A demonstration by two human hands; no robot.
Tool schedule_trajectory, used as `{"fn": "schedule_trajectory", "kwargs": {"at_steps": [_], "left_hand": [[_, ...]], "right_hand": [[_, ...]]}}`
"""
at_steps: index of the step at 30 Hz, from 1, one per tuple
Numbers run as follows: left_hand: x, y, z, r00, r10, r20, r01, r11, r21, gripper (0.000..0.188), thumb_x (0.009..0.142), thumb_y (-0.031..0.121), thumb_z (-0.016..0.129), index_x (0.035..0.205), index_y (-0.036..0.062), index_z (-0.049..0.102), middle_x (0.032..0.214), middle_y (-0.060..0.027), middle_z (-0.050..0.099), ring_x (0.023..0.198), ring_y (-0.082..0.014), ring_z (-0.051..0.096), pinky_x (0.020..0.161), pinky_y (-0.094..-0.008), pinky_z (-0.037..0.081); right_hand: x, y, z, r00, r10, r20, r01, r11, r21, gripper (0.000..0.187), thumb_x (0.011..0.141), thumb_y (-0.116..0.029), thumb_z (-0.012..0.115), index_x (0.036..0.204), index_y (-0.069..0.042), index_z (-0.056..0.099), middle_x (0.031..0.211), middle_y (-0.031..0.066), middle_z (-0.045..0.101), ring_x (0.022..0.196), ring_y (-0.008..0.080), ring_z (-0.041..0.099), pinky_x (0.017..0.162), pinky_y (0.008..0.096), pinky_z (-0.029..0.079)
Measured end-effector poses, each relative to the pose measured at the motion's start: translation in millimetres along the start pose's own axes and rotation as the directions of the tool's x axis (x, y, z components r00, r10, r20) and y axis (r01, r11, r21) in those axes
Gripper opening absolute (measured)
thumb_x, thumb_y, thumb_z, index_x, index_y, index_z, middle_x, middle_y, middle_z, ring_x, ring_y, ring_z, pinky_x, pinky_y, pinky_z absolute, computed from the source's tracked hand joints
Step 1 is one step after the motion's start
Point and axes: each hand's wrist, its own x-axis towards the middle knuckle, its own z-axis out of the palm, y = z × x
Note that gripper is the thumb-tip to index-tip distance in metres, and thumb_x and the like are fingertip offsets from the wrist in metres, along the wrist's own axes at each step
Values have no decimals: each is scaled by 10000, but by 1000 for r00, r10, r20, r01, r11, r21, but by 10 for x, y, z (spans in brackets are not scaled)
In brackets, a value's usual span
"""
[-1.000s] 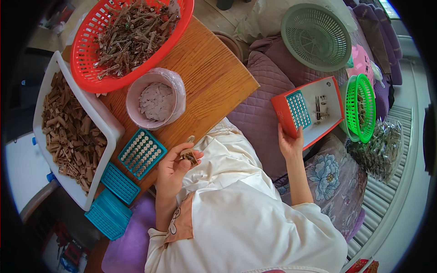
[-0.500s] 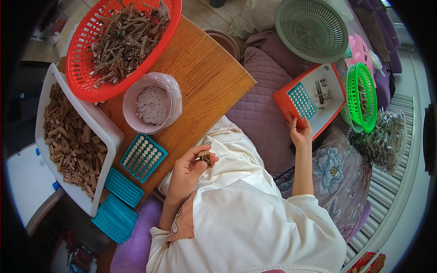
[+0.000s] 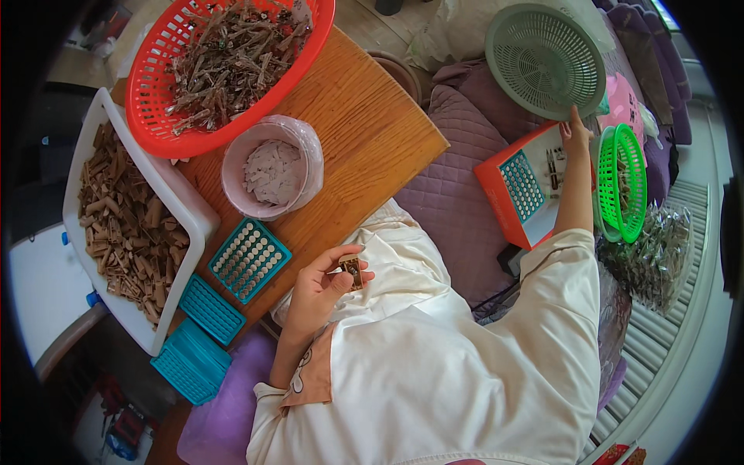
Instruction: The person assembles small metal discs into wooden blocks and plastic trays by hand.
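Above my lap, my left hand (image 3: 316, 293) pinches a small open-ended, box-like piece (image 3: 353, 268) with a shiny gold-brown inside; its exact kind I cannot make out. On the right, my right arm is stretched away from me. My right hand (image 3: 574, 135) is over the far end of an orange-red box with a white inside (image 3: 508, 203), a finger extended to the rim of a grey-green basket (image 3: 535, 66). Nothing shows in that hand. The box holds a blue tray of white round pieces (image 3: 522, 186) and a few small dark, slim parts (image 3: 552, 169).
On the wooden table (image 3: 380, 124) are a red basket of thin brownish pieces (image 3: 147, 128), a lined bucket of white scraps (image 3: 232, 174) and teal trays (image 3: 213, 308). A white bin of brown tubes (image 3: 198, 221) stands left. A green basket (image 3: 639, 186) and clear-wrapped bundle (image 3: 655, 260) lie right.
My right hand has left the near edge of the orange-red box and reached farther away, to the grey-green basket's rim. My left hand still holds the small piece, now turned slightly.
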Motion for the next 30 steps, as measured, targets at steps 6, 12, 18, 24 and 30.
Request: {"fn": "schedule_trajectory", "kwargs": {"at_steps": [6,12,18,24,30], "left_hand": [[-6,-24,25,1000,-23,-6,23,999,-28,401,811,196,551,1123,-24,429,936,-103,536,874,-192,567,773,-278,458],[63,-12,28,991,-56,120,60,998,-23,396,813,157,548,1141,-21,418,941,-97,537,860,-174,569,769,-269,455],[152,63,0,966,-121,227,120,993,18,400,806,143,553,1145,-17,413,990,-85,527,873,-178,566,774,-261,447],[408,-7,54,940,-110,324,108,994,22,370,804,206,557,1106,14,461,1306,-128,298,922,-172,550,766,-259,444],[541,-65,194,877,-167,451,78,975,210,277,805,101,529,1073,34,510,1264,-121,351,981,-145,491,811,-234,399]], "right_hand": [[-86,-283,16,986,125,106,-134,988,80,156,642,-107,588,746,-23,508,708,52,503,561,139,485,386,275,344],[-559,-588,-949,887,166,430,-338,869,362,268,737,-117,519,976,3,498,916,92,566,807,219,559,745,341,459],[-1622,-719,-1834,818,320,478,-400,913,74,334,754,-141,519,1051,8,479,961,87,567,866,206,549,800,315,434],[-2214,-306,-2154,678,290,675,-190,957,-220,348,783,-191,513,1087,-27,477,982,73,556,874,163,536,770,276,422],[-2189,-109,-2210,567,599,566,-552,786,-280,346,817,-202,494,1099,-4,462,1020,89,542,862,159,540,760,268,429]]}}
